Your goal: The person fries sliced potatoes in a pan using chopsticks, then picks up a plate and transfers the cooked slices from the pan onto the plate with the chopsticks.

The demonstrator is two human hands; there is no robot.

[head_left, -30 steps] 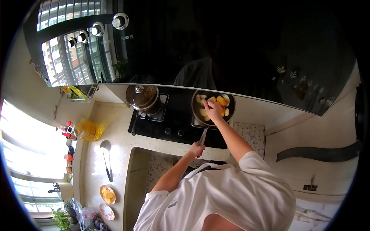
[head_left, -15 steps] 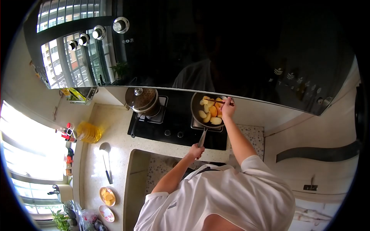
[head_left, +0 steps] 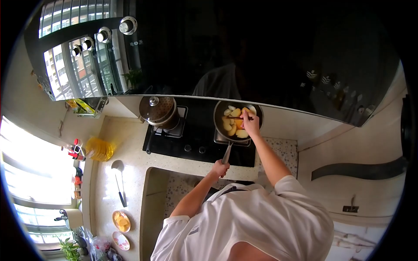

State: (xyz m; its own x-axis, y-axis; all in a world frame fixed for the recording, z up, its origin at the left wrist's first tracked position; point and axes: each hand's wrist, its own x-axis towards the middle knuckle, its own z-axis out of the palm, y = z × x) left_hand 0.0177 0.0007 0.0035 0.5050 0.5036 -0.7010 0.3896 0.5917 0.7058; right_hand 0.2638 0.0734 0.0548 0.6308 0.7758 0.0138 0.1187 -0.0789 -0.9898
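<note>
My left hand [head_left: 221,168] is wrapped round the handle [head_left: 227,153] of a frying pan [head_left: 219,114] on the right burner. Pale and golden slices of food [head_left: 227,126], which look like potato, lie in the pan. Over the pan's right half, my right hand [head_left: 251,125] grips a pair of dark chopsticks [head_left: 235,118]. They point left across the slices, with their tips among the food. Part of the slices is hidden behind this hand.
A lidded pot [head_left: 159,114] stands on the left burner of the black hob [head_left: 174,147]. The range hood [head_left: 261,52] overhangs the hob's back. Left on the counter are an oil jug [head_left: 100,149], a ladle [head_left: 118,180], a plate of yellow slices [head_left: 116,215] and a patterned plate [head_left: 121,240].
My right hand has moved left and lower, from the pan's right rim to over the food, with the chopsticks. My left hand stays on the handle. The view has shifted slightly.
</note>
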